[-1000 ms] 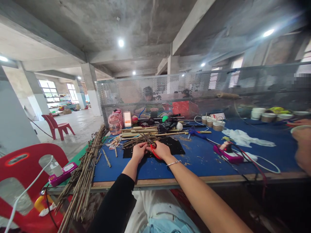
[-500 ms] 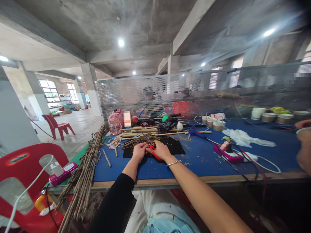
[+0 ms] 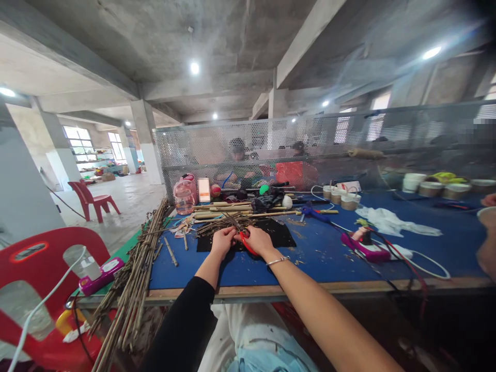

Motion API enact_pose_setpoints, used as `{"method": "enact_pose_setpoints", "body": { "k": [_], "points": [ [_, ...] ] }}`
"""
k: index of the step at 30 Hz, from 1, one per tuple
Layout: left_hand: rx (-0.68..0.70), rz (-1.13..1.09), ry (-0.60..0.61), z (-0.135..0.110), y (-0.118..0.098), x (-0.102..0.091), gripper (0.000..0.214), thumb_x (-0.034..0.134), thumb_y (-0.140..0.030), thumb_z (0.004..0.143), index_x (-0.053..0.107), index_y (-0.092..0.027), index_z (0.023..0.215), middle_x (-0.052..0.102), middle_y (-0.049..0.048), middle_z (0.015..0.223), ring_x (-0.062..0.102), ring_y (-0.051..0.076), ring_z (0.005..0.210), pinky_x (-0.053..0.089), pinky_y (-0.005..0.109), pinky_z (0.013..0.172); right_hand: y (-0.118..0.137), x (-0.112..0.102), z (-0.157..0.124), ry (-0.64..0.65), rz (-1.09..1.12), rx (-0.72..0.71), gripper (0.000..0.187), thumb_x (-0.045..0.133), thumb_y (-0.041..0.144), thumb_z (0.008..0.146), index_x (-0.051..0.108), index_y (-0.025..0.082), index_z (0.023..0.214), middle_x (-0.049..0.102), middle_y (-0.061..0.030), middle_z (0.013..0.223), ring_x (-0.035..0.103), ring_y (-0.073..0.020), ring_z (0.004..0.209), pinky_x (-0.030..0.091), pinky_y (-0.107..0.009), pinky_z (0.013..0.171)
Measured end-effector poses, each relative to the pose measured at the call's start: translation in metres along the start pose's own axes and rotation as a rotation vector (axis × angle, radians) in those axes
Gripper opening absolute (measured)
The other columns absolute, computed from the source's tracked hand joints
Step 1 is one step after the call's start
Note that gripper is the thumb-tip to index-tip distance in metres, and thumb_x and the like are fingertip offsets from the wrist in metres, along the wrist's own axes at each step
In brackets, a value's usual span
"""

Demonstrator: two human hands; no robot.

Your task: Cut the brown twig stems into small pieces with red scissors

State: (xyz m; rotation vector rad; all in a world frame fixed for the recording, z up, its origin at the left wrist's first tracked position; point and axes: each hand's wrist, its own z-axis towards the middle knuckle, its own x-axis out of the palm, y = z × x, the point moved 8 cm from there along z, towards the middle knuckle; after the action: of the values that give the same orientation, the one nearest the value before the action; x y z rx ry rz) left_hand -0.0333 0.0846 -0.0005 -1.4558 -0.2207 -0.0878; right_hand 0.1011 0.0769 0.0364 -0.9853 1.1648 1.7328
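Note:
Both my hands meet over a black mat [image 3: 277, 235] on the blue table [image 3: 310, 258]. My left hand [image 3: 222, 241] is closed around thin brown twigs [image 3: 222, 223] that fan out toward the back. My right hand [image 3: 259, 240] grips red-handled scissors [image 3: 245, 242], with the blades pointing into the twigs right beside my left fingers. A thin bracelet circles my right wrist.
A long bundle of sticks [image 3: 137, 274] leans off the table's left edge. A pink glue gun [image 3: 364, 247] with cables lies to the right, near a white cloth [image 3: 391, 221] and tape rolls [image 3: 343, 198]. Red chair [image 3: 34, 289] at left. Another person's hand [image 3: 486, 243] at far right. A mesh screen [image 3: 310, 150] backs the table.
None of note: my hands stay together at the twigs with the scissors, and the view has shifted very slightly.

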Motion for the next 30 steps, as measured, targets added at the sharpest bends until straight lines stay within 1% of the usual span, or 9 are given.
{"method": "enact_pose_setpoints", "body": {
  "k": [4,8,11,14,17,22,27,30],
  "points": [
    [-0.013,-0.028,-0.036,-0.0007,-0.0003,-0.0030,0.032,0.072,-0.028,0.060,0.069,-0.010,0.086,0.064,0.0036,0.064,0.047,0.005,0.045,0.037,0.018,0.044,0.0017,0.0017,-0.0002,-0.023,0.012,-0.025,0.057,0.042,0.072,0.070,0.055,0.019,0.089,0.065,-0.0092,0.089,0.062,-0.0227,0.084,0.039,-0.027,0.065],
    [-0.018,-0.029,-0.051,-0.0026,-0.0022,-0.0031,0.031,0.074,-0.028,0.057,0.069,-0.010,0.082,0.062,0.0026,0.060,0.046,0.005,0.043,0.035,0.018,0.043,0.0041,0.0027,-0.0006,-0.057,0.009,-0.064,0.059,0.044,0.072,0.069,0.054,0.019,0.092,0.063,-0.0093,0.094,0.060,-0.0230,0.087,0.039,-0.028,0.067],
    [-0.019,-0.010,-0.077,-0.0029,-0.0021,-0.0046,0.028,0.074,-0.026,0.056,0.069,-0.010,0.078,0.061,0.0016,0.057,0.046,0.005,0.043,0.036,0.018,0.043,0.0038,0.0029,-0.0004,-0.067,0.000,-0.067,0.058,0.045,0.072,0.069,0.054,0.018,0.092,0.063,-0.0097,0.095,0.059,-0.0233,0.089,0.039,-0.029,0.068],
    [-0.013,0.007,-0.080,-0.0017,-0.0012,-0.0050,0.028,0.073,-0.027,0.058,0.069,-0.010,0.081,0.061,0.0014,0.056,0.046,0.006,0.043,0.036,0.018,0.043,0.0034,0.0039,-0.0004,-0.053,0.014,-0.061,0.056,0.043,0.069,0.072,0.054,0.018,0.093,0.063,-0.0094,0.094,0.059,-0.0224,0.088,0.039,-0.028,0.068],
    [-0.018,0.005,-0.077,-0.0008,0.0003,-0.0050,0.031,0.073,-0.028,0.059,0.069,-0.011,0.084,0.063,0.0031,0.061,0.048,0.007,0.045,0.038,0.019,0.045,0.0032,0.0038,-0.0011,-0.037,0.024,-0.048,0.056,0.042,0.069,0.073,0.054,0.019,0.093,0.064,-0.0093,0.093,0.060,-0.0222,0.086,0.039,-0.027,0.066],
    [-0.006,0.013,-0.023,-0.0012,-0.0010,0.0000,0.033,0.074,-0.028,0.058,0.069,-0.011,0.086,0.066,0.0046,0.067,0.050,0.007,0.048,0.038,0.018,0.046,0.0029,0.0004,-0.0028,-0.026,0.009,-0.012,0.056,0.042,0.070,0.072,0.055,0.019,0.094,0.065,-0.0097,0.094,0.061,-0.0225,0.088,0.039,-0.027,0.067],
    [0.010,0.021,-0.032,-0.0013,-0.0016,-0.0012,0.034,0.072,-0.026,0.060,0.069,-0.011,0.090,0.064,0.0036,0.064,0.045,0.004,0.043,0.034,0.017,0.042,0.0006,0.0014,-0.0013,0.006,-0.008,0.012,0.057,0.041,0.071,0.072,0.057,0.020,0.092,0.066,-0.0097,0.092,0.061,-0.0226,0.087,0.040,-0.027,0.067],
    [0.002,0.027,-0.054,-0.0008,-0.0007,-0.0041,0.035,0.071,-0.025,0.061,0.068,-0.011,0.093,0.065,0.0038,0.065,0.044,0.004,0.043,0.035,0.017,0.043,-0.0013,0.0028,0.0002,0.016,-0.014,0.015,0.057,0.038,0.072,0.073,0.058,0.020,0.089,0.066,-0.0097,0.091,0.061,-0.0223,0.087,0.039,-0.027,0.068]
  ]
}}
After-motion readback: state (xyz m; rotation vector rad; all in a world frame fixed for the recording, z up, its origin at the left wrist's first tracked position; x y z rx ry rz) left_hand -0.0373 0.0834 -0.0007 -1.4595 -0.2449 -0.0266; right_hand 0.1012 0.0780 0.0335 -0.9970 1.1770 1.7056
